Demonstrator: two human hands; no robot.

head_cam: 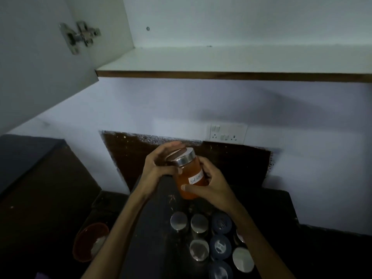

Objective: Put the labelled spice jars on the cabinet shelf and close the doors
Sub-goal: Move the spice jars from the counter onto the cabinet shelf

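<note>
Both hands grip our orange spice jar (188, 176): left hand (159, 164) wraps the steel lid (181, 157), right hand (207, 182) clasps the labelled glass below. Above the grip waits the cabinet shelf (221, 59); a loose lid could spill powder.

Lighting: dim overall, bluish cast. Brightest zone: the shelf (221, 59) and cabinet interior, upper half of the frame. Wall (181, 105) mid-toned, with a broad soft shadow at centre right beneath the shelf. Lower frame: counter (153, 228) near black, detail lost. Highlights: metal lids (199, 223) at lower centre catch pale reflections; the held jar's lid (182, 157) shows a faint sheen. Sharpness: soft throughout, with noise in the dark areas; fingertips (175, 143) above that lid blurred; label (196, 178) writing only partly legible. Distortion: wide-angle, shelf edge and door (36, 77) lines slanted toward the frame edges.
</note>
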